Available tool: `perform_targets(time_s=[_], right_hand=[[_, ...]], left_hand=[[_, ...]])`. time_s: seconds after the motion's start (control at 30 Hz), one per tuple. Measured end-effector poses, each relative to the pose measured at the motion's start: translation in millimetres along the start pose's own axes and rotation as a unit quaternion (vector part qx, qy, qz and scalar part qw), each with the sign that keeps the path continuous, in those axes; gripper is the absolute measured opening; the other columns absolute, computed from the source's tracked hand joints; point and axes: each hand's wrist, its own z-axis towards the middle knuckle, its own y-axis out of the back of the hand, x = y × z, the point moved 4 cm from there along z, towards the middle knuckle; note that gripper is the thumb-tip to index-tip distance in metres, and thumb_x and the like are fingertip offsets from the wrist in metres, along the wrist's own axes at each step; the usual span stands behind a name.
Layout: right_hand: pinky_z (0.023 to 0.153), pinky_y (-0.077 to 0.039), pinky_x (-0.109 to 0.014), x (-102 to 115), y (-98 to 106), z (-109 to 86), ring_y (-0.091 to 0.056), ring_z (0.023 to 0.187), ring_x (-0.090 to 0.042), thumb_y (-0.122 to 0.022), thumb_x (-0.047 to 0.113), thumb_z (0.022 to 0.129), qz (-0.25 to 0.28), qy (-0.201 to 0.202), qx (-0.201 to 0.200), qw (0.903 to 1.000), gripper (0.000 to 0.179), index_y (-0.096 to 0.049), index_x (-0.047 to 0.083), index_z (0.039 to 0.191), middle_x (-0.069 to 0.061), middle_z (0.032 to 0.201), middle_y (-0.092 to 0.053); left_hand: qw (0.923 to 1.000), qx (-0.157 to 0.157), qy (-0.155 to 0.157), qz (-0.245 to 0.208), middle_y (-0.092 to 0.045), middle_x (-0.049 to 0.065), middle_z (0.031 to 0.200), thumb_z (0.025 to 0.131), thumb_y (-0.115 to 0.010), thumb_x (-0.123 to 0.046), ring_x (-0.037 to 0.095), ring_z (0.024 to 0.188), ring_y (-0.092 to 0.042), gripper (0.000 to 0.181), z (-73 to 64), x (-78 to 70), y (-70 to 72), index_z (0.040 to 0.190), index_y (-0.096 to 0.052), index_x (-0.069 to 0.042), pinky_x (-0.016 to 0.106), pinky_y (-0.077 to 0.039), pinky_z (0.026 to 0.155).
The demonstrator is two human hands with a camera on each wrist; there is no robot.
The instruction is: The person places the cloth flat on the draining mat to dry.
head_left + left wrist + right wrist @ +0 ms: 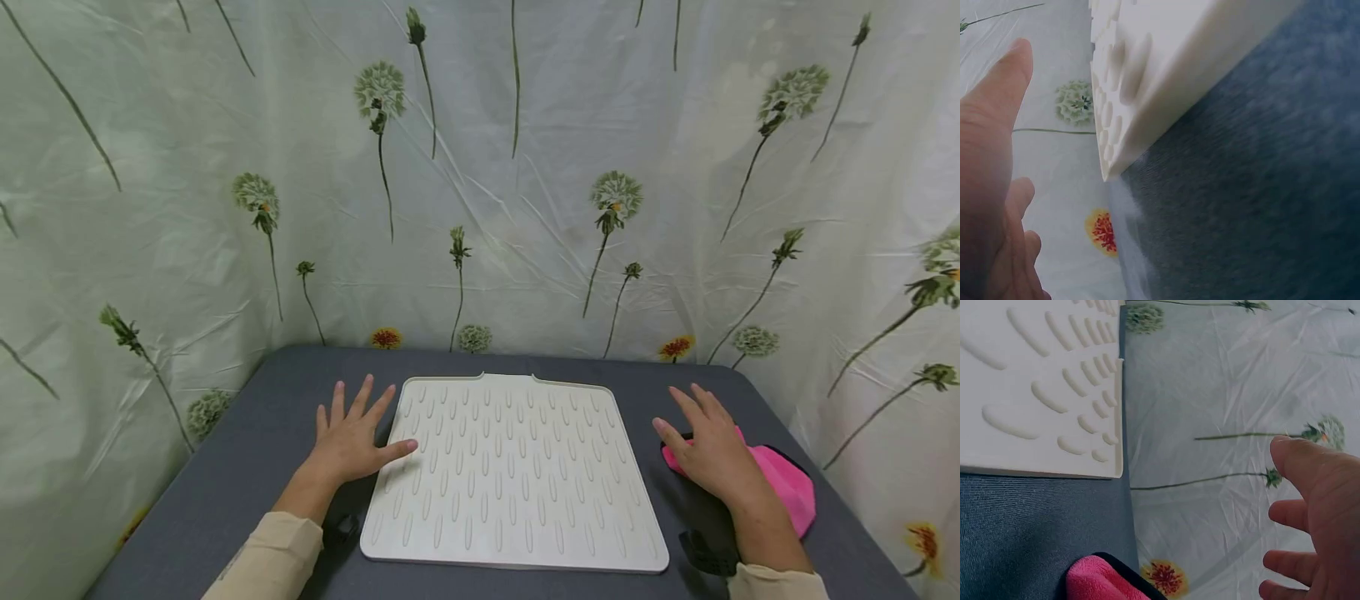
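Observation:
A white tray-like mat with rows of raised oval ridges lies flat in the middle of the table. Fingers spread, my left hand hovers at its left side, the thumb overlapping the mat's edge in the head view. My right hand is over on the right, fingers extended and holding nothing. Beneath and beside it lies a bright pink cloth with black trim, partly hidden by the hand and forearm. In the right wrist view, the cloth shows at the bottom, apart from the fingers.
The table has a dark grey-blue cover. Behind it and along both sides hangs a pale curtain printed with dandelions and orange flowers. Dark wrist straps sit near the cuffs.

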Motion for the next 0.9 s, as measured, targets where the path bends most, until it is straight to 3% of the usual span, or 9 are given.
perform_targets(time_s=[0.23,0.5,0.73,0.9], right_hand=[[0.108,-0.018,-0.081,-9.3,7.5,-1.8,-0.012,0.147,-0.062,-0.047,0.051,0.106,0.015,-0.017,-0.001,0.9998,0.076,-0.026,-0.001,0.158,-0.038,0.162,-0.012],[0.107,-0.018,-0.081,-15.3,11.0,-0.8,-0.014,0.143,-0.067,-0.049,0.05,0.105,0.002,-0.038,0.008,0.9992,0.077,-0.028,-0.004,0.156,-0.043,0.159,-0.012],[0.105,-0.014,-0.083,-34.8,14.9,-1.7,-0.006,0.138,-0.074,-0.049,0.061,0.101,-0.015,-0.1,0.07,0.9924,0.091,-0.02,-0.005,0.157,-0.047,0.157,-0.003],[0.106,-0.011,-0.081,-51.2,18.9,-4.5,-0.007,0.139,-0.07,-0.048,0.056,0.102,-0.029,-0.115,0.076,0.99,0.09,-0.018,-0.012,0.152,-0.052,0.148,-0.009]], left_hand=[[0.9999,0.006,0.007,-0.014,-0.005,0.017,0.173,0.081,-0.064,-0.078,0.055,0.154,0.012,0.106,-3.9,8.6,-6.5,0.163,-0.026,-0.023,0.081,0.004,0.113],[0.9998,0.017,0.009,-0.009,-0.007,0.018,0.172,0.081,-0.064,-0.079,0.056,0.154,0.01,0.107,-4.3,10.7,-6.2,0.163,-0.025,-0.024,0.081,0.001,0.113],[0.9962,0.086,0.015,-0.003,-0.014,0.022,0.17,0.078,-0.07,-0.076,0.061,0.151,-0.002,0.103,-6.9,11.1,-11.6,0.161,-0.033,-0.027,0.081,-0.01,0.113],[0.9904,0.134,0.023,-0.024,-0.019,0.024,0.168,0.074,-0.076,-0.073,0.064,0.15,-0.006,0.103,-9.1,11.3,-14.1,0.158,-0.039,-0.026,0.082,-0.013,0.111]])
